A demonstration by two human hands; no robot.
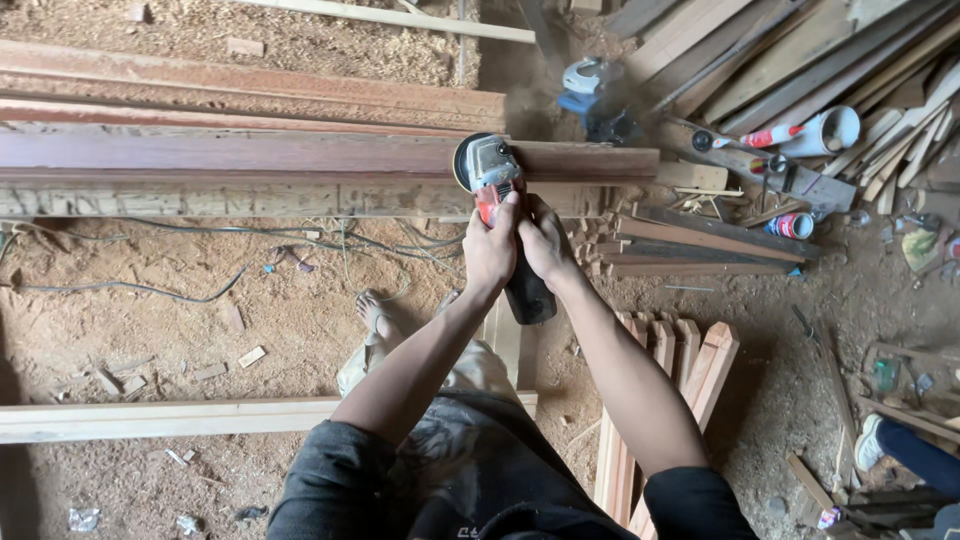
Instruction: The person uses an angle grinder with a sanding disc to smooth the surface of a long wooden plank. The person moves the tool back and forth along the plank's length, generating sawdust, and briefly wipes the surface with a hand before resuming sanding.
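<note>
There is just one camera, up on the person's head. It looks almost straight down, close over both arms, at the long plank (300, 155) and the dusty ground (150, 320)

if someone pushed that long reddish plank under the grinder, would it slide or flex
The reddish plank looks thick and long, so probably heavy and stiff. It lies flat on a pale beam, so it would likely slide rather than roll or tip. Sawdust may let it slip.

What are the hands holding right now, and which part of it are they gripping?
Both the left hand and the right hand grip an angle grinder by its body, behind the disc, which sits on a reddish wooden plank.
</note>
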